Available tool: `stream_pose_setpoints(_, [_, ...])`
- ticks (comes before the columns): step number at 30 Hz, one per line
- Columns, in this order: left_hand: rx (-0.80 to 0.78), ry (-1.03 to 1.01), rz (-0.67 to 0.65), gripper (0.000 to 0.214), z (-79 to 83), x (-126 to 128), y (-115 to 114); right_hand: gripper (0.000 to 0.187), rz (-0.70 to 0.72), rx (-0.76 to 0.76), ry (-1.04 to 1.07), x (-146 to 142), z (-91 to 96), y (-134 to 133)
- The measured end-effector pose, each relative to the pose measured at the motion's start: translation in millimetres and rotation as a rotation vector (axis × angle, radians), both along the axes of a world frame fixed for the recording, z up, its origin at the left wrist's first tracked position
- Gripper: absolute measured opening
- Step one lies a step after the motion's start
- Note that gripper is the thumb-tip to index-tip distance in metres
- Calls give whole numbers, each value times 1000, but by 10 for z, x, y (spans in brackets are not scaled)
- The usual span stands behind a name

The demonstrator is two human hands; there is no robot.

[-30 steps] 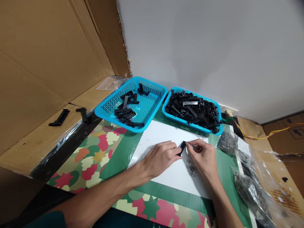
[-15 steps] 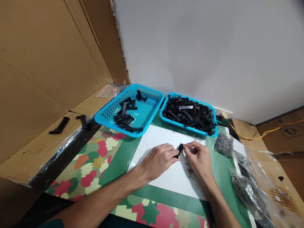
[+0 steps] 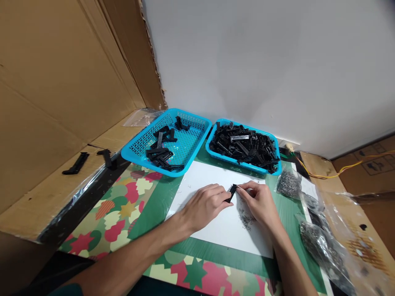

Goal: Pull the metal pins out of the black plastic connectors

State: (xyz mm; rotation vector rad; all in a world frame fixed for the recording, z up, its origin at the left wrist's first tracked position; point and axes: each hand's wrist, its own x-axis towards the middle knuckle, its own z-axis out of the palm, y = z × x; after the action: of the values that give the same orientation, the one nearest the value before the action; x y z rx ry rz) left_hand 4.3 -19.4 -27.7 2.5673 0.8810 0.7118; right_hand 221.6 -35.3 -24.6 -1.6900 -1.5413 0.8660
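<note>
My left hand (image 3: pixel 209 203) is closed on a small black plastic part (image 3: pixel 232 192), holding it tilted above a white sheet (image 3: pixel 212 226). At the part's upper end, my right hand (image 3: pixel 258 202) pinches a thin metal piece, like a pin or tool tip, against it. Its exact kind is too small to tell. Below the right hand, a small heap of tiny metal pieces (image 3: pixel 246 220) lies on the sheet. A few more are scattered at the sheet's left side.
A blue basket (image 3: pixel 135 153) with several black parts stands at the back left. Beside it, another blue basket (image 3: pixel 212 154) is heaped with similar parts. Clear bags of small metal pieces (image 3: pixel 288 184) lie at right. Two black parts (image 3: pixel 77 163) rest on the cardboard at left.
Both hands stay at the black part, with the right fingers shifted slightly at its upper end. The whole view has moved a little.
</note>
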Motion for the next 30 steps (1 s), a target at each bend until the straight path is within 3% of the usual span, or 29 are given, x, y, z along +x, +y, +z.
stream_pose_setpoints(30, [-13, -32, -4, 12, 68, -18, 29, 31, -79, 71, -47, -88, 31, -58])
